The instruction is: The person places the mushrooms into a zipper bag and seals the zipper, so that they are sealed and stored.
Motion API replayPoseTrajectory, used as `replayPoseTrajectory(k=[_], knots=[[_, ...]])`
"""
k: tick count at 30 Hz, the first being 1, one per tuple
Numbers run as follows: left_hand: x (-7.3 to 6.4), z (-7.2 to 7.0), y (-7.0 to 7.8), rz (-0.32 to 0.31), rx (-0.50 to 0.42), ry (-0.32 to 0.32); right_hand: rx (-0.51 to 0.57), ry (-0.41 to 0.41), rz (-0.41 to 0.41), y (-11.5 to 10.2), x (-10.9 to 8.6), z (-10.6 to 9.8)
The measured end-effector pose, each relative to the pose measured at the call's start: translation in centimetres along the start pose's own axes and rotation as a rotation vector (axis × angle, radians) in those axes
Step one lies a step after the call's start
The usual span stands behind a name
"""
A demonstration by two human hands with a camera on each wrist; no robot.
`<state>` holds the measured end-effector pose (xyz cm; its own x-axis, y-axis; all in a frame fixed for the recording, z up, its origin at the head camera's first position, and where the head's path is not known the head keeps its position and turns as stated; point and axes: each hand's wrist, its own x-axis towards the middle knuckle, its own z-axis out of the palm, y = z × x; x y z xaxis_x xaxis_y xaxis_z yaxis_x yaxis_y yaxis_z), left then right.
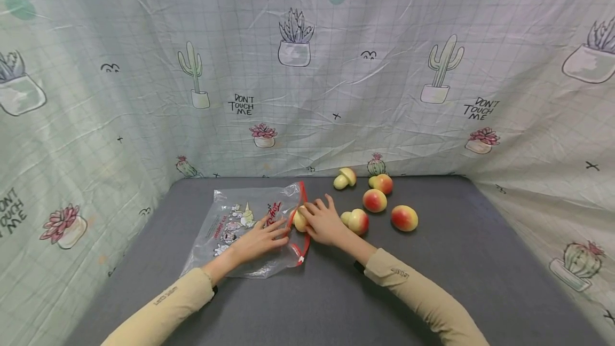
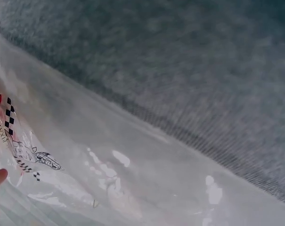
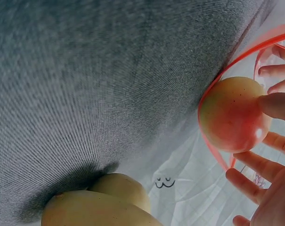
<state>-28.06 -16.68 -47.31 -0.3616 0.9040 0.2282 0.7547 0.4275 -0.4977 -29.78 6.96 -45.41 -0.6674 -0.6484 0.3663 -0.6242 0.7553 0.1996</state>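
A clear plastic bag [image 1: 259,260] with a red zip edge and printed cartoon figures lies flat, its mouth facing right. My left hand [image 1: 261,240] rests on top of the bag near the mouth, fingers spread. In the left wrist view, only a fingertip shows beside the bag [image 2: 133,155]. My right hand [image 1: 326,223] holds a yellow-and-red toy mushroom [image 3: 234,115] at the mouth, thumb on one side and fingers on the other. The red edge passes around this mushroom. Close to my right wrist lies another toy mushroom [image 1: 357,221], its pale stem pointing left.
Further right and back lie more yellow-and-red pieces: two with stems showing [image 1: 345,178] [image 1: 381,183] and two rounded ones [image 1: 375,200] [image 1: 404,218]. All rest on a dark grey tabletop [image 1: 336,303]. A cactus-print cloth [image 1: 307,89] hangs behind and along both sides.
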Motion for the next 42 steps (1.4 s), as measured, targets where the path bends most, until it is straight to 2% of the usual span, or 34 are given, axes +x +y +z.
replayPoseTrajectory(k=[3,6,16,20,27,31,34,39,42], knots=[[0.2,-0.1,-0.2,-0.009,-0.033,-0.026,0.017,0.01,-0.003,0.0,0.0,0.1],[0.3,0.0,-0.3,-0.027,-0.072,-0.012,0.023,0.013,-0.004,0.0,0.0,0.1],[0.8,1.1,-0.6,-0.038,-0.217,0.194,-0.014,0.009,-0.013,-0.1,0.0,-0.2],[0.9,1.1,-0.6,-0.023,-0.239,0.23,-0.01,0.013,-0.01,-0.1,0.0,-0.1],[0.9,1.2,-0.7,0.007,-0.211,0.246,-0.006,0.024,-0.02,-0.1,0.1,0.0],[1.1,1.2,-0.9,0.031,-0.139,0.252,-0.008,0.018,-0.016,-0.1,0.2,-0.1],[1.2,1.0,-0.9,0.023,-0.112,0.244,-0.01,0.009,0.007,-0.1,0.3,-0.2],[1.3,0.9,-0.8,-0.005,-0.142,0.24,-0.012,-0.013,0.047,-0.4,0.5,0.0],[1.4,0.8,-0.7,0.002,-0.142,0.245,-0.008,-0.02,0.042,-0.5,0.5,-0.1]])
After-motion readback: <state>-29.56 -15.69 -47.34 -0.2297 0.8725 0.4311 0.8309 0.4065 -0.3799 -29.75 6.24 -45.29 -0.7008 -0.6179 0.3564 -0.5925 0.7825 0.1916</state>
